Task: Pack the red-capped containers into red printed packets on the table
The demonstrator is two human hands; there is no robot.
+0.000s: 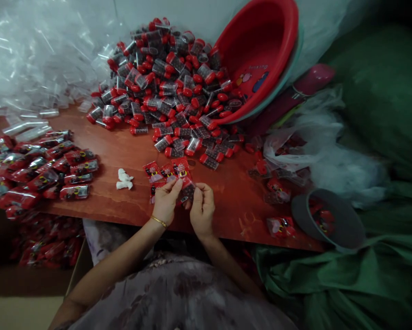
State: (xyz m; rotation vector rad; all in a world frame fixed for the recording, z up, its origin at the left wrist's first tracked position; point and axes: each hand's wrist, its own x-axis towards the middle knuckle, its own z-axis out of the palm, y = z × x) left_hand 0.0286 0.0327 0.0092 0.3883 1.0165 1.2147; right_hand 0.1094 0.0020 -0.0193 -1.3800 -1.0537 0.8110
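Between my two hands is a small clear packet, red at its top with dark contents lower down. My left hand pinches its left side between thumb and fingers. At the packet's right edge, my right hand is closed on it too. Several flat red printed sachets lie on the table just beyond my hands. Farther back rises a large heap of small clear containers with red caps and dark contents.
A red basin leans at the heap's right. Filled red packets cover the table's left side, near a crumpled white tissue. Empty clear tubes are piled back left. A grey bowl sits at the right edge.
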